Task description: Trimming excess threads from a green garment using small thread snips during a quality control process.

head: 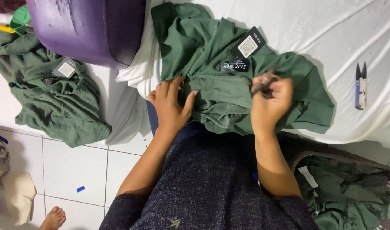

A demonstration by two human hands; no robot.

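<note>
A dark green garment (229, 76) lies crumpled on a white sheet in front of me, with a black hang tag (247, 45) and a black neck label (234, 67) showing. My left hand (171, 104) presses down on the garment's left edge, fingers spread over the fabric. My right hand (269, 102) is closed around a small dark tool (263, 88) held just above the fabric near the label. What exactly the tool is stays blurred.
Blue thread snips (360, 85) lie on the white sheet (331, 34) at the right. A second green garment (54, 93) with a tag sits at the left beside a purple tub (88, 30). More green fabric (348, 196) is piled at lower right. White floor tiles (75, 170) show at lower left.
</note>
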